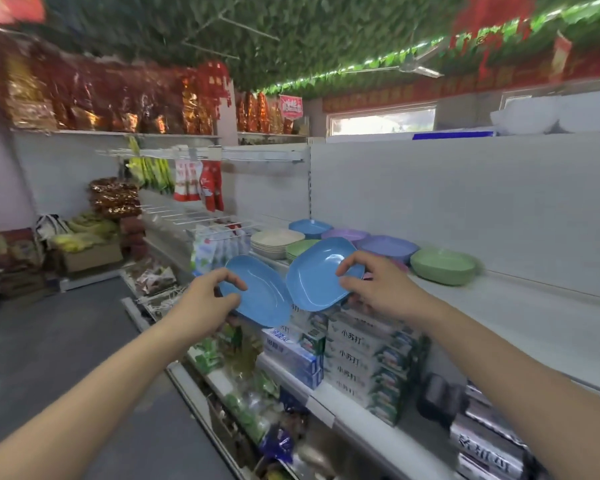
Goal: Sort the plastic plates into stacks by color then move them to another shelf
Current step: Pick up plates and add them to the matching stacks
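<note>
Holding one blue plate in the left hand, grip pinching its near rim, thumb on the inner face and fingers curling under the edge. Holding a second blue plate in the right hand, grip pinching its right rim, thumb and forefinger showing on the inner face, the other fingers tucking behind. Both plates tilting in the air in front of the white shelf, hollow sides facing the camera, their inner edges meeting or overlapping near the middle; cannot tell whether actually touching.

Sitting behind them on that shelf: a cream stack, a green stack partly hiding behind the right-hand plate, a further blue plate at the back, a pale purple plate, a deeper purple stack, and a green bowl-like stack standing apart to the right.

Lying on the shelf below: stacked boxes with printed lettering just under the right hand. Hanging further left: red and white packets on a rail. Blurring heavily across the upper part of the view, with leafy green covering the ceiling.
</note>
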### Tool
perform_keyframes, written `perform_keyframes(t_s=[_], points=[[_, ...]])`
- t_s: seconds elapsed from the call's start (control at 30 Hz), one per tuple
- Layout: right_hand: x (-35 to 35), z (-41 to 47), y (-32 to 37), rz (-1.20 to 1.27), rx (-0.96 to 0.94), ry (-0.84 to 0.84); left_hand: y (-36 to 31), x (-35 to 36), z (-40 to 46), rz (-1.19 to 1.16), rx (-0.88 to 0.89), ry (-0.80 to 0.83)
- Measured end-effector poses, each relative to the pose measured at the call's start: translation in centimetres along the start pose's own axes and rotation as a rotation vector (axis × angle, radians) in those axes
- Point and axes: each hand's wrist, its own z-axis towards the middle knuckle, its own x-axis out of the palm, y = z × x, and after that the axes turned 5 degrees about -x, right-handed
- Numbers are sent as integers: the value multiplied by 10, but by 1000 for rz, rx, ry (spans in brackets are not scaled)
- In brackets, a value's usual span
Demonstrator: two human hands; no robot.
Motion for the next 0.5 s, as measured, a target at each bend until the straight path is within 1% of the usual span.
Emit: perform_keyframes(t_s=[0.17,0.27,0.37,0.5], points=[[6,73,-12,59,7,-1,8,-8,71,-6,17,-28],[-1,124,-25,-17,-8,-40,8,-10,122,-27,44,-34],[-7,179,-38,-45,17,-66,4,-16,175,-24,53,-41],[-9,249,-55,-178,41,-68,2,-22,244,-32,78,-64]])
